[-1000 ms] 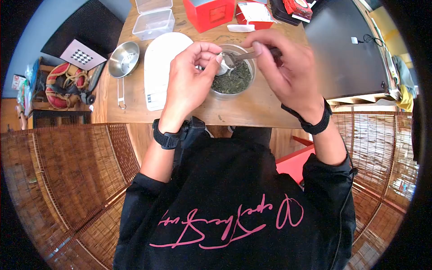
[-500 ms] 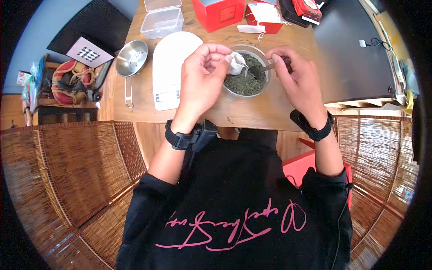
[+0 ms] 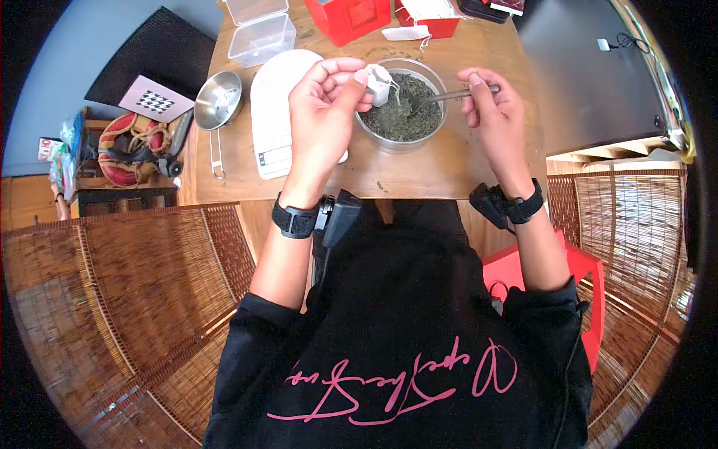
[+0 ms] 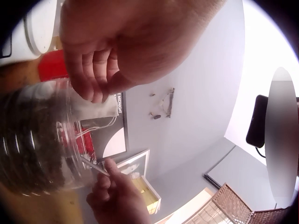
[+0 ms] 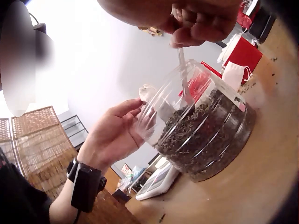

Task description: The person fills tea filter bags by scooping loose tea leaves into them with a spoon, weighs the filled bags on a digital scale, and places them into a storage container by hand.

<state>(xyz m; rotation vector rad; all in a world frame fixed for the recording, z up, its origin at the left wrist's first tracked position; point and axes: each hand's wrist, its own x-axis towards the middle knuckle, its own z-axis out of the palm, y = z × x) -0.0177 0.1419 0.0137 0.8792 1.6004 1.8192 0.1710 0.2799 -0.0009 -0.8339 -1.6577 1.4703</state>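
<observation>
White bag [image 3: 380,84] is up by the rim of the big clear tub [image 3: 400,145], on the left side. Our left hand [image 3: 325,112] pinches it with the thumb and a finger close together. The other fingers bend in softly. Our right hand [image 3: 497,112] pinches the handle of the spoon [image 3: 452,95], and the low end of the spoon dips into the dry green leaves [image 3: 422,123].

We think we are part of the way done with this bag. It is out and held up, and the spoon is in the leaves. We can't tell how many leaves are inside the bag, if any. Its strings are loose, so we think it is not tied, and filling it and pulling it shut may be what is left. One more white bag [image 3: 406,34] lies flat by the red box [image 3: 437,25], and we see no leaves in it.

The bag in our hand looks small, soft and a bit puffy. Its top looks a little open, and thin white strings hang down its side. The cloth has folds where we pinch it.
</observation>
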